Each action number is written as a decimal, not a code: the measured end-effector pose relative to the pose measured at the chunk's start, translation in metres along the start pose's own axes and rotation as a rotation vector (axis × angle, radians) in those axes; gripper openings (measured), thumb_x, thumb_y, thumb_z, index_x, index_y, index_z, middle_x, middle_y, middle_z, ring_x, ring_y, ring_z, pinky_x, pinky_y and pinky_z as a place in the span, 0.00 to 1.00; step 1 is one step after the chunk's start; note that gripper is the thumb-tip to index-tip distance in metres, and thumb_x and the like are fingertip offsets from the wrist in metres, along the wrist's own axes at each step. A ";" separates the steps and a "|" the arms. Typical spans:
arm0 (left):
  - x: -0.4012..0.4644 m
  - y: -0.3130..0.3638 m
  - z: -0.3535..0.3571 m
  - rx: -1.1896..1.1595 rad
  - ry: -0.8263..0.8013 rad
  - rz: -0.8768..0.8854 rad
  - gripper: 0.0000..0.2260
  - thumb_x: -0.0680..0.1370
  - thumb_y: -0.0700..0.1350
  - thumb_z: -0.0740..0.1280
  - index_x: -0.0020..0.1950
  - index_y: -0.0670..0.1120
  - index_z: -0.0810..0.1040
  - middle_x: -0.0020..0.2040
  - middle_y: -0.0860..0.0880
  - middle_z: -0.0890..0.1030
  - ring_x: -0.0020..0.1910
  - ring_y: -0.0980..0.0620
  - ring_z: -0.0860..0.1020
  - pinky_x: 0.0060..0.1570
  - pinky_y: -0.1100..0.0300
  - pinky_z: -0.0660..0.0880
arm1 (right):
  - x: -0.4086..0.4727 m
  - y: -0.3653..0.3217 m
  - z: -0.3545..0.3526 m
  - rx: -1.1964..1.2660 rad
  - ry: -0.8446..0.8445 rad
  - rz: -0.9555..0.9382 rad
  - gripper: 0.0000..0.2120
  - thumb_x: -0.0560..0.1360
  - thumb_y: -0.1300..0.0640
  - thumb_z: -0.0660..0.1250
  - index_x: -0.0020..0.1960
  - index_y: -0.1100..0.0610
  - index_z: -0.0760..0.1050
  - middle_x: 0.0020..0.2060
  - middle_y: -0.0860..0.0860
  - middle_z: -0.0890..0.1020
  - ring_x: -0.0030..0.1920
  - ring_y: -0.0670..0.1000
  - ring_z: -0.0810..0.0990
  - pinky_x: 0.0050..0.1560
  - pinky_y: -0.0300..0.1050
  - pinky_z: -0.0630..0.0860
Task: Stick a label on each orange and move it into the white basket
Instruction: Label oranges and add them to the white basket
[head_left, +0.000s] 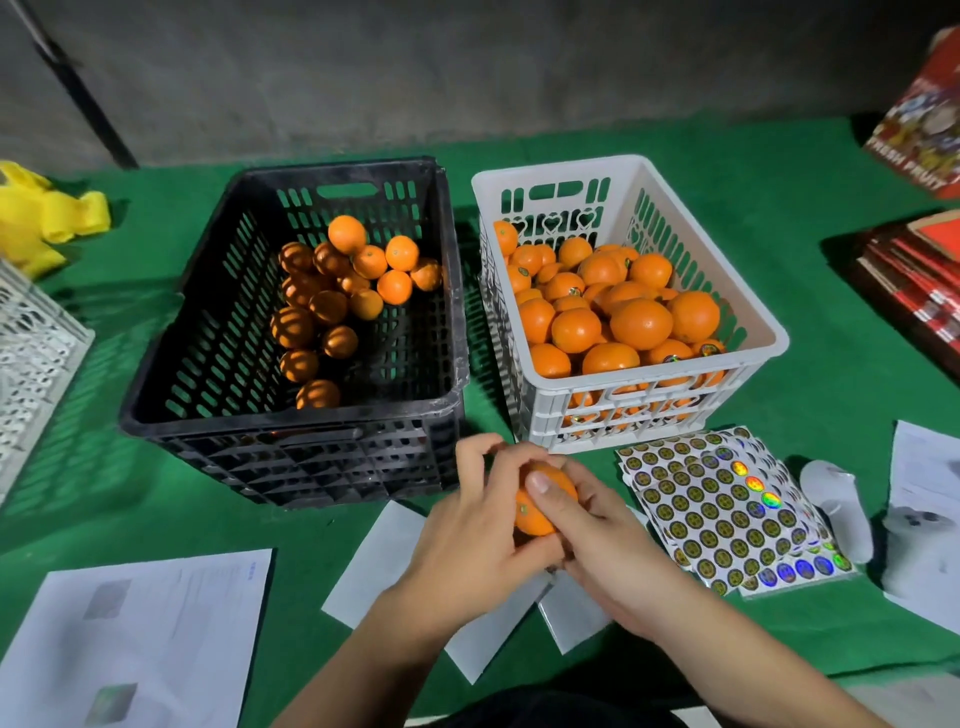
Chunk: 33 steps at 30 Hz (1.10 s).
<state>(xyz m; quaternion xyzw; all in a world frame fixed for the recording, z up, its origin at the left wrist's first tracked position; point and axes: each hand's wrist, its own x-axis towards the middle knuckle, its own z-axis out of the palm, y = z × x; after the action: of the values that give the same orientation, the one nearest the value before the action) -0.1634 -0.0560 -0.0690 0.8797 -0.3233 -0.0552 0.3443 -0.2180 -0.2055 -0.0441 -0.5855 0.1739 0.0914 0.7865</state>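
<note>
Both my hands hold one orange low over the green table, just in front of the gap between the two baskets. My left hand cups it from the left and below. My right hand wraps it from the right, thumb pressed on its top. A small label shows on the orange's left side. The white basket at the right is nearly full of oranges, some with labels. The black basket at the left holds several oranges. Sheets of round holographic labels lie right of my hands.
White backing papers lie under my hands and printed sheets at the front left. A white controller and more paper sit at the right edge. A yellow bag, another white crate and red boxes ring the table.
</note>
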 end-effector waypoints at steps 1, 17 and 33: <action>0.001 0.000 -0.005 0.013 0.023 0.022 0.30 0.74 0.62 0.68 0.72 0.64 0.60 0.64 0.56 0.57 0.37 0.54 0.76 0.33 0.60 0.72 | 0.004 -0.007 0.000 -0.104 0.009 -0.050 0.16 0.78 0.44 0.72 0.63 0.48 0.78 0.55 0.56 0.84 0.57 0.55 0.85 0.55 0.51 0.83; 0.077 -0.100 -0.122 0.329 -0.016 -0.298 0.13 0.84 0.52 0.60 0.67 0.55 0.76 0.57 0.54 0.83 0.50 0.52 0.82 0.49 0.52 0.80 | 0.178 -0.094 -0.028 -1.270 0.601 -0.415 0.36 0.78 0.31 0.58 0.79 0.50 0.60 0.80 0.56 0.57 0.77 0.62 0.58 0.73 0.63 0.56; 0.228 -0.229 -0.122 0.776 -0.630 -0.600 0.30 0.82 0.45 0.66 0.83 0.50 0.60 0.83 0.47 0.60 0.81 0.40 0.60 0.72 0.42 0.71 | 0.189 -0.050 -0.011 -1.682 0.473 -0.533 0.34 0.76 0.39 0.58 0.80 0.50 0.60 0.77 0.56 0.62 0.72 0.62 0.64 0.69 0.61 0.60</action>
<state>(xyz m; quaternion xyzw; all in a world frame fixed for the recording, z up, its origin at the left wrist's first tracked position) 0.1767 0.0025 -0.0949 0.9357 -0.1433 -0.2870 -0.1466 -0.0281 -0.2427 -0.0739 -0.9899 0.0657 -0.1193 0.0395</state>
